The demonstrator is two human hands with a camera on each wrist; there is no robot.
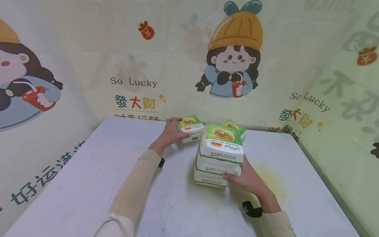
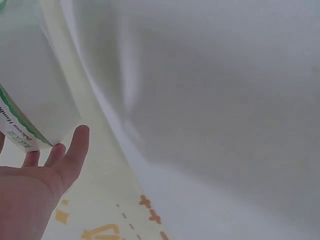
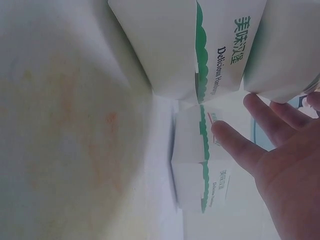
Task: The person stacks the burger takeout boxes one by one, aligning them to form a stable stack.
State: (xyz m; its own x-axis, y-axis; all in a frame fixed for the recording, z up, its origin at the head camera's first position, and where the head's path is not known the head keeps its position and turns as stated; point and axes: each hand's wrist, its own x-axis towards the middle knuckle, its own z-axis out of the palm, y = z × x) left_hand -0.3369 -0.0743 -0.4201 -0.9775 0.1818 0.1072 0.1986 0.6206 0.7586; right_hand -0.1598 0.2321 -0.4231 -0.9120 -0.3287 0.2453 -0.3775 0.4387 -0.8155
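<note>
- Cartoon-print cloth behind; white table under the box stack, your landmark.
- Your right hand is at the stack's right side: thumb on its near face, fingers around the corner, partly curled. Can't tell how firm.
- Your left hand grips the left burger box, left of and slightly behind the stack; thumb on the near face, opening about a box wide. Can't tell if box and stack touch.
- Rear burger box is behind the stack, partly hidden.
- Step looks like gathering boxes into a pile.
- Next likely calls for steadying the stack, then lifting the left box above its top.
</note>
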